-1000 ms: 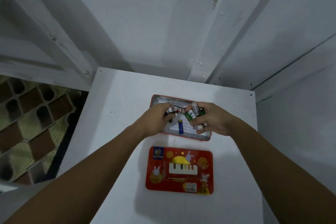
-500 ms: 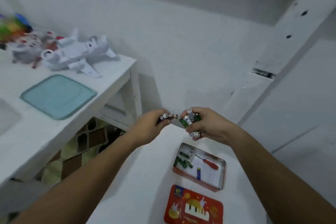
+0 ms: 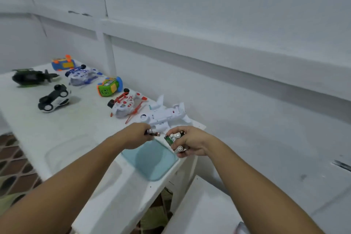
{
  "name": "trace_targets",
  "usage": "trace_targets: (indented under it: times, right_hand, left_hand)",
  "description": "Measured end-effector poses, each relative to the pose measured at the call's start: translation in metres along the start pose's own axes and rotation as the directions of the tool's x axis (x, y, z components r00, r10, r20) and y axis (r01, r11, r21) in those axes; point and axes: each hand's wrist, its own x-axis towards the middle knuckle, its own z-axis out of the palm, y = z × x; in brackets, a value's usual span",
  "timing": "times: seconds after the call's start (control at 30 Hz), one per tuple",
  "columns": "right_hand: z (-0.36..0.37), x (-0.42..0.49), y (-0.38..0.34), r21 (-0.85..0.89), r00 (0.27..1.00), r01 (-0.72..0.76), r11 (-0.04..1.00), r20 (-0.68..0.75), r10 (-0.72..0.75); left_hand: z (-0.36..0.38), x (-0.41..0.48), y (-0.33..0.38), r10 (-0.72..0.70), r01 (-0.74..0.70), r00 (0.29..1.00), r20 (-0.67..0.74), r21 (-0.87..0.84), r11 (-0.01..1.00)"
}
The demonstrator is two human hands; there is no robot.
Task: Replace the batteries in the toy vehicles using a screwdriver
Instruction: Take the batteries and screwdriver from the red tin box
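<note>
Over the right worktop (image 3: 76,123) edge, left grip (image 3: 136,135) pinches one battery (image 3: 152,133), right grip (image 3: 191,144) clutches several batteries (image 3: 175,139); lay them flat beside the white plane (image 3: 163,115).

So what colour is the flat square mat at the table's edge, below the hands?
The mat is plain pale teal with no pattern, and the head view shows it best.

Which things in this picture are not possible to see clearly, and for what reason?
All in the head view:
- Green batteries in the right hand: number unclear, the fingers cover them.
- Dark batteries in the left hand: number unclear, small and blurred.
- White plane: battery cover open or closed, too blurred to tell.
- Red object: cut off by the bottom edge.
</note>
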Motion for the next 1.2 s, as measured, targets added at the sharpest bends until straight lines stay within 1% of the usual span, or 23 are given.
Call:
trace_targets:
  times: [0.07,0.13,0.2,0.3,0.37,0.4,0.5,0.57,0.63,0.7,0.83,0.9,0.97,1.0,1.1,1.2]
  right_hand:
    - [0.022,0.021,-0.006,-0.143,1.0,0.003,0.99,-0.028,-0.007]
    - [0.04,0.036,-0.01,-0.327,0.999,0.015,0.945,-0.044,-0.031]
    - [0.052,0.045,-0.011,-0.507,0.997,0.013,0.862,-0.059,-0.05]
    - [0.062,0.054,-0.009,-0.722,0.993,0.002,0.692,-0.081,-0.087]
    - [0.067,0.058,-0.004,-0.807,0.988,0.029,0.59,-0.066,-0.139]
    - [0.068,0.059,-0.002,-0.829,0.986,0.046,0.557,-0.053,-0.161]
    - [0.069,0.06,0.002,-0.868,0.984,0.076,0.491,-0.015,-0.178]
    - [0.067,0.058,0.004,-0.88,0.985,0.075,0.47,-0.009,-0.173]
    - [0.065,0.056,0.007,-0.878,0.986,0.071,0.473,-0.009,-0.165]
    - [0.064,0.051,0.009,-0.859,0.985,0.081,0.506,-0.008,-0.17]
    - [0.062,0.042,0.015,-0.824,0.974,0.161,0.543,0.043,-0.223]
    - [0.062,0.038,0.02,-0.777,0.97,0.17,0.606,0.024,-0.241]
    - [0.062,0.036,0.025,-0.709,0.966,0.154,0.689,-0.038,-0.256]
    - [0.061,0.035,0.027,-0.685,0.962,0.146,0.714,-0.07,-0.264]
    - [0.06,0.033,0.029,-0.695,0.958,0.11,0.711,-0.116,-0.262]
    - [0.063,0.03,0.028,-0.696,0.97,0.097,0.711,-0.094,-0.225]
  left_hand:
    - [-0.002,0.007,-0.018,-0.014,0.009,0.997,0.079,0.055,0.998]
    - [0.002,0.013,-0.031,-0.019,0.004,0.99,0.137,0.109,0.994]
    - [0.007,0.016,-0.04,-0.027,0.003,0.986,0.162,0.145,0.989]
    - [0.013,0.02,-0.048,-0.041,0.017,0.987,0.157,0.149,0.989]
    - [0.018,0.023,-0.051,-0.046,0.026,0.987,0.157,0.127,0.992]
    - [0.02,0.025,-0.053,-0.043,0.026,0.987,0.152,0.111,0.993]
    - [0.023,0.026,-0.057,-0.035,0.027,0.991,0.13,0.064,0.998]
    - [0.022,0.025,-0.059,-0.015,0.005,0.991,0.13,0.074,0.997]
    - [0.02,0.023,-0.06,0.001,-0.015,0.989,0.145,0.09,0.996]
    - [0.02,0.022,-0.06,0.012,-0.026,0.987,0.158,0.088,0.996]
    - [0.019,0.017,-0.06,0.053,-0.062,0.987,0.149,0.062,0.996]
    - [0.018,0.014,-0.061,0.075,-0.083,0.985,0.155,0.043,0.996]
    - [0.019,0.012,-0.062,0.081,-0.087,0.984,0.156,0.033,0.996]
    - [0.019,0.011,-0.063,0.082,-0.087,0.985,0.153,0.03,0.996]
    - [0.02,0.008,-0.064,0.085,-0.088,0.988,0.127,0.017,0.996]
    - [0.02,0.005,-0.065,0.095,-0.094,0.991,0.096,-0.015,0.995]
